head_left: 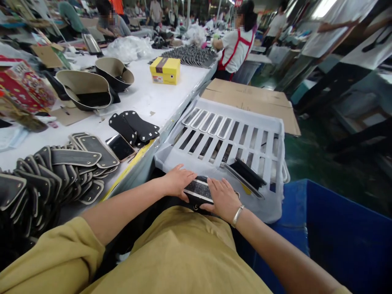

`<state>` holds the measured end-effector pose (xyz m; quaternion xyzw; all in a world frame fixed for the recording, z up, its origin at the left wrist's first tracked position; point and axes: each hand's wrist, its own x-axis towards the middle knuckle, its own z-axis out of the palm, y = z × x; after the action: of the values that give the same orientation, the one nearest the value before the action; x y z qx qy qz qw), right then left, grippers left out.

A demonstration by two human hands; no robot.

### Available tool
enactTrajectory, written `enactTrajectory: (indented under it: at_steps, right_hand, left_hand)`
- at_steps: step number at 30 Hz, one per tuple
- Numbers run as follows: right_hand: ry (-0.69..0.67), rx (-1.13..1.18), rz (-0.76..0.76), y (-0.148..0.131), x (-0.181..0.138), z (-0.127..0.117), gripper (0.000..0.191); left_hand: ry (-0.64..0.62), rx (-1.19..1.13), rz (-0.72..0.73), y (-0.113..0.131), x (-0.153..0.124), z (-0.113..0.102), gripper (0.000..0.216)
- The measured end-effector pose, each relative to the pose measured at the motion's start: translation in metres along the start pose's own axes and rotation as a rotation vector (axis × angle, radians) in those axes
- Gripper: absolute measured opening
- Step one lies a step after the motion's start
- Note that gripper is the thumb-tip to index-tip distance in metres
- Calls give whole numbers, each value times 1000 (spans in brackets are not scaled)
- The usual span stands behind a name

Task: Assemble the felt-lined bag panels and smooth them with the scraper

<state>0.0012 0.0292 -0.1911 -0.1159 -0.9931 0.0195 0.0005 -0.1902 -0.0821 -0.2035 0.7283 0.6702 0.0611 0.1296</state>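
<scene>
A dark oblong panel with pale edging (198, 188) lies close to my body, at the near edge of a pale slatted tray (186, 162). My left hand (179, 182) grips its left end, fingers on top and thumb along the near side. At the right end, my right hand (223, 199), with a bracelet at the wrist, holds it the same way. Below the panel sits a black part with a small metal stud; its shape is mostly hidden. Black folded pieces (247, 173) rest on the tray just beyond my right hand, and several white-edged strips (208, 121) line its far left.
On the white table to the left are stacked dark panels (73, 163), a phone (120, 147), black studded pieces (137, 125), open bag bodies (84, 90) and a yellow box (165, 70). A blue bin (343, 228) stands at right, cardboard (245, 96) behind the tray. People work beyond.
</scene>
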Motion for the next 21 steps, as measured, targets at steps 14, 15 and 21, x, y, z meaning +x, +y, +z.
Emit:
enactTrajectory:
  at_steps: [14, 15, 21]
  right_hand:
    - [45, 48, 66, -5, 11, 3, 68]
    - [52, 55, 68, -5, 10, 4, 68]
    - [74, 82, 73, -4, 9, 5, 69]
  left_hand:
    - [122, 4, -32, 5, 2, 5, 73]
    - [115, -16, -33, 3, 0, 5, 76]
    - [20, -120, -8, -30, -22, 0, 82]
